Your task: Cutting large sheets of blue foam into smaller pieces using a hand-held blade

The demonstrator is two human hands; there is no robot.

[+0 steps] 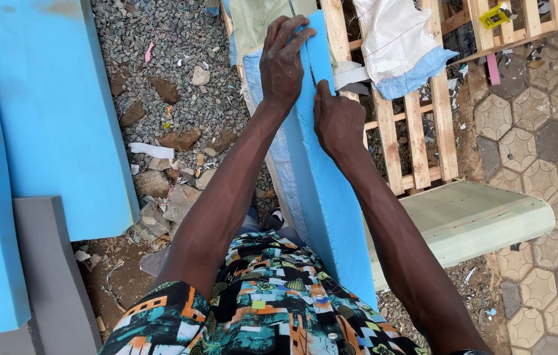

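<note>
Here we have the blue foam slab [321, 190] standing on edge between our arms, its lower end against our patterned shirt [272, 302] and its far end reaching toward the wooden pallet [417, 131]. Our left hand [283, 62] lies flat over the top edge near the far end, fingers spread and pressing, not curled around anything. Our right hand [337, 118] is closed just beside it on the same edge, pinched on what we take for a thin blade or marker, though it is too small to tell. A dark line runs along the top edge from the far end down to the right hand; we judge that stretch worked, and the long run from there back to our body still untouched. Other blue foam blocks [55, 112] and a grey foam piece [48, 276] stand at our left on the gravel [173, 46], and a pale green foam block [469, 220] lies at our right.
</note>
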